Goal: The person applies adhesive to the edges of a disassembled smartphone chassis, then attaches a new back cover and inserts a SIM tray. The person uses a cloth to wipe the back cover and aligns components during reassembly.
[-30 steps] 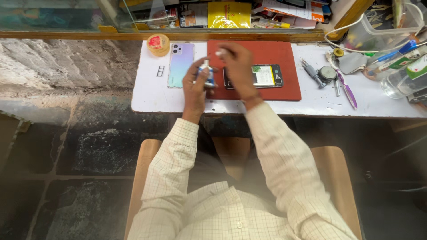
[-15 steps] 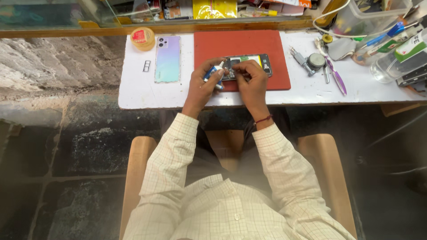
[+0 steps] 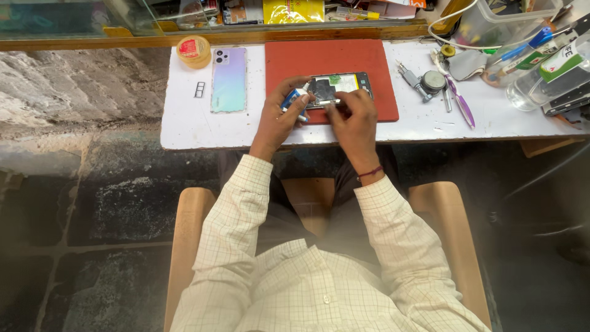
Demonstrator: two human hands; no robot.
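Stone flooring, dark and uneven, surrounds a narrow white worktop (image 3: pixel 184 126) seen from overhead, with a wooden ledge and glass case along its far edge. On the worktop lies a red rectangular mat (image 3: pixel 332 58). An opened phone (image 3: pixel 341 86), its back removed so that a yellow-green battery and dark internal parts show, rests on the near part of the mat, lying crosswise.

The left hand (image 3: pixel 279 117) is curled around a small blue-and-white object (image 3: pixel 294 101), which it grips at the left end of the opened phone; what kind of object it is cannot be told. The right hand (image 3: pixel 353 114) rests on the near edge of the opened phone with the fingers bent and the fingertips (image 3: pixel 329 106) pressed down together on it; whether they pinch anything small cannot be told. A red thread band circles the right wrist. Both sleeves are pale checked cloth.

Left of the mat, well apart from the hands, lies 1 detached back cover (image 3: pixel 228 80) in iridescent lilac-blue, with a round yellow tin (image 3: pixel 193 50) just beyond its far corner and a small dark tray piece (image 3: pixel 200 90) to its left. Right of the mat lie metal tools (image 3: pixel 415 80), a round grey disc (image 3: pixel 435 80) and a purple toothbrush (image 3: pixel 458 101). A wooden chair (image 3: pixel 452 209) shows at both sides of the person.
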